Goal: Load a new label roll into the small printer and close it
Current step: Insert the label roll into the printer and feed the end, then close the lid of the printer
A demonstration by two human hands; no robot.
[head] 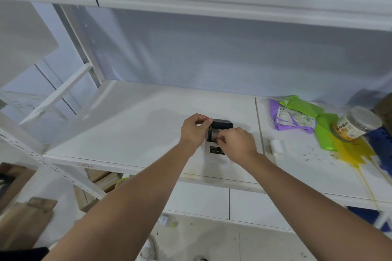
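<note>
Pinching at the left edge of the raised black lid (221, 123), the left hand (194, 131) has its thumb and forefinger closed on that corner. The right hand (237, 144) sits just beside it, its fingertips curled down into the open bay of the small printer (216, 144), where a pale grey label roll (212, 134) shows; whether those fingers actually grasp the roll or only touch it cannot be told, since the knuckles hide the contact. The printer is a white box lying flat on the white shelf (135, 125), near its front edge, lid tipped up at the far side. Both bare forearms reach in from below. To the right, well apart on the neighbouring shelf panel, lie a purple packet (292, 119), a green bag (324, 131), a clear jar (356, 124) tilted on its side over yellow plastic (352, 152), and a small white roll (277, 146) near the panel seam.
</note>
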